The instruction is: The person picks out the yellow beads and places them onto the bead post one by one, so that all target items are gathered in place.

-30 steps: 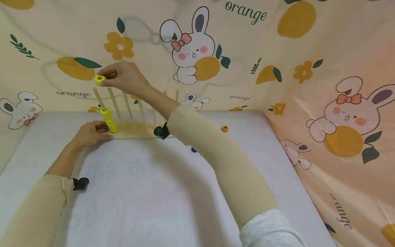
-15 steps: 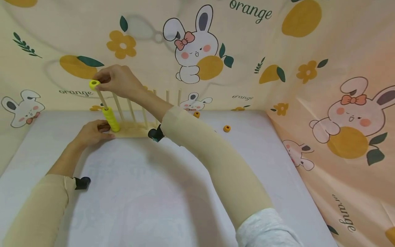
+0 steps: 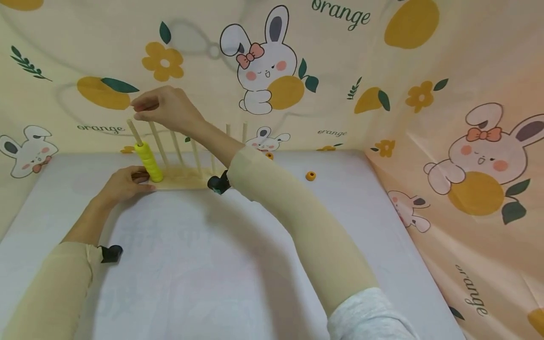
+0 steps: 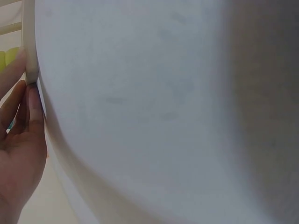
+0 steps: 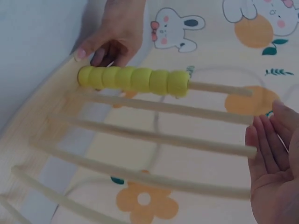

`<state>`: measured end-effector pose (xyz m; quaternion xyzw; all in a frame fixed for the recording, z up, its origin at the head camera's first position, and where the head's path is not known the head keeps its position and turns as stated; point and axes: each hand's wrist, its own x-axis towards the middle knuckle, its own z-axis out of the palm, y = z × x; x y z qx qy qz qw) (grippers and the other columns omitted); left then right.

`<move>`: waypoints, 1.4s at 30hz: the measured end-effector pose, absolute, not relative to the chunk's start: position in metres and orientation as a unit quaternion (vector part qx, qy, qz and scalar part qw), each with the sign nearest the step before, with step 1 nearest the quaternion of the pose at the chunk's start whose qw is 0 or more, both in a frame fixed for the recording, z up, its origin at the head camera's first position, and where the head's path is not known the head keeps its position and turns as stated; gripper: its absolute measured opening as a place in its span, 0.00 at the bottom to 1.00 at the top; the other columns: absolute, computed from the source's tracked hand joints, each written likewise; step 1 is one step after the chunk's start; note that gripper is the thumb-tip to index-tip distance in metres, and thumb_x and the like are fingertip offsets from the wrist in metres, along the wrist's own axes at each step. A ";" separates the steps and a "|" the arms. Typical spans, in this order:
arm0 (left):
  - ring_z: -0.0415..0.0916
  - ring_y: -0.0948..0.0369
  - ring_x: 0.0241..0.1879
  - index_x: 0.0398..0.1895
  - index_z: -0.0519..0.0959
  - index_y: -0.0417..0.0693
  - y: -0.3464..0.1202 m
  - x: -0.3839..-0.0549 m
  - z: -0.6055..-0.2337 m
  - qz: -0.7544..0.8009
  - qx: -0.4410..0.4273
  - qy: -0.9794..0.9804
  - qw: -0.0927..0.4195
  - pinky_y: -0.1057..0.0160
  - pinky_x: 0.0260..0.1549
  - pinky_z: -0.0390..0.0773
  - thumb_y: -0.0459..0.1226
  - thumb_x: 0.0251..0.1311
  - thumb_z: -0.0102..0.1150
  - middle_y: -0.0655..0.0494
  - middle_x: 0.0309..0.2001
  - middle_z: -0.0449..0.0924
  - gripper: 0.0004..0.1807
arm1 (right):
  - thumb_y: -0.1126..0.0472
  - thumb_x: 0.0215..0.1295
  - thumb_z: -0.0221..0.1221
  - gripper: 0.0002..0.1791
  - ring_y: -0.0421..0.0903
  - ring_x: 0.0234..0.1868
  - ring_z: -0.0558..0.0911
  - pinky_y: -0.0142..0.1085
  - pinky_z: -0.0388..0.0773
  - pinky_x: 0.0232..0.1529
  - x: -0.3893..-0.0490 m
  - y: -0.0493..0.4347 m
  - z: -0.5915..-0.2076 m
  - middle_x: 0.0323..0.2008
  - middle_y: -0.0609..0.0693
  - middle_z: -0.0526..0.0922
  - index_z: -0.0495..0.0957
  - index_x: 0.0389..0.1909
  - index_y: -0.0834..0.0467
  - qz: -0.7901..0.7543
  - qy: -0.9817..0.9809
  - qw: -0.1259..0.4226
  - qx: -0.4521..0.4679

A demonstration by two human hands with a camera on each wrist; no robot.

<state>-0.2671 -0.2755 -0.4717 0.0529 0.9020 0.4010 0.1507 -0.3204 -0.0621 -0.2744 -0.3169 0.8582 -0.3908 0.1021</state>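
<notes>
A wooden peg stand (image 3: 182, 182) with a row of upright pegs stands at the back left of the table. Several yellow beads (image 3: 148, 163) are stacked on its leftmost peg, whose bare tip rises above them. My left hand (image 3: 121, 185) holds the left end of the base, its thumb along the front edge, as the right wrist view also shows. Just above the peg tops is my right hand (image 3: 170, 108), with nothing in its fingers. In the right wrist view that hand (image 5: 278, 172) has its fingers loosely extended beside the tips.
One orange bead (image 3: 310, 175) lies on the white table (image 3: 178, 269) to the right of the stand. Another orange bead (image 3: 269, 156) sits farther back, partly behind the right sleeve (image 3: 293, 212). A printed cloth (image 3: 331, 61) hangs behind and on the right.
My right hand brought a yellow bead onto the leftmost peg and let go. The bead slid down onto the stack, which is taller now. The left hand stayed at the base.
</notes>
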 end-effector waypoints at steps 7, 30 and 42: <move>0.62 0.35 0.66 0.71 0.57 0.25 -0.274 -0.262 -0.473 0.392 0.043 0.904 0.163 0.37 0.67 0.60 0.45 0.59 0.70 0.26 0.66 0.64 0.47 | 0.55 0.65 0.66 0.20 0.29 0.45 0.82 0.17 0.74 0.48 -0.318 -0.035 -0.281 0.48 0.40 0.86 0.82 0.57 0.55 -0.425 0.839 0.089 -0.328; 0.63 0.33 0.65 0.70 0.55 0.21 -0.277 -0.262 -0.469 0.388 0.057 0.908 0.148 0.38 0.66 0.63 0.42 0.60 0.70 0.23 0.66 0.62 0.47 | 0.65 0.64 0.66 0.14 0.38 0.43 0.85 0.27 0.80 0.49 -0.293 0.047 -0.274 0.46 0.51 0.87 0.84 0.50 0.62 -0.519 0.801 0.051 -0.293; 0.65 0.34 0.64 0.69 0.57 0.21 -0.274 -0.261 -0.469 0.393 0.062 0.907 0.140 0.38 0.65 0.64 0.42 0.59 0.70 0.24 0.65 0.64 0.46 | 0.62 0.63 0.67 0.14 0.43 0.45 0.86 0.34 0.82 0.51 -0.288 0.093 -0.294 0.45 0.51 0.87 0.85 0.50 0.61 -0.551 0.776 0.047 -0.305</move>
